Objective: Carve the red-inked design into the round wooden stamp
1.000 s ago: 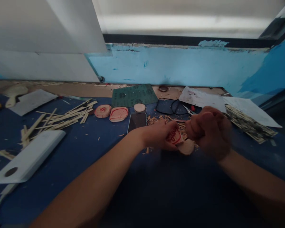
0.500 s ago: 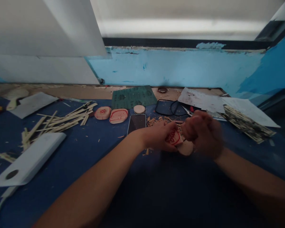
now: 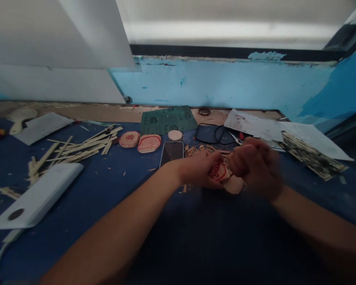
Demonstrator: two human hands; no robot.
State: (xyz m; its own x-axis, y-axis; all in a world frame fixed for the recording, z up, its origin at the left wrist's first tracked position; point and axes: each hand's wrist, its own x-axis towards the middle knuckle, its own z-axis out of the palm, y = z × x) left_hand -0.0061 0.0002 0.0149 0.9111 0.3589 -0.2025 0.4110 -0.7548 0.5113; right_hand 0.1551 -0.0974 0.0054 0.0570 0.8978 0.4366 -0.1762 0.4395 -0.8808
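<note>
My left hand is closed on a small wooden piece with red markings, holding it on the blue table. A pale wooden part pokes out just below it. My right hand is a blurred fist pressed against the right side of that piece; whatever it grips is hidden. Wood shavings lie scattered just behind both hands.
A dark phone lies left of the shavings. Two red-marked wooden ovals and a wood disc sit behind it, near green sandpaper. Wood strips, a white device, papers and a black cord lie around.
My right hand has shifted slightly left and back, closer to the wooden piece, staying blurred. My left hand keeps its hold in the same place.
</note>
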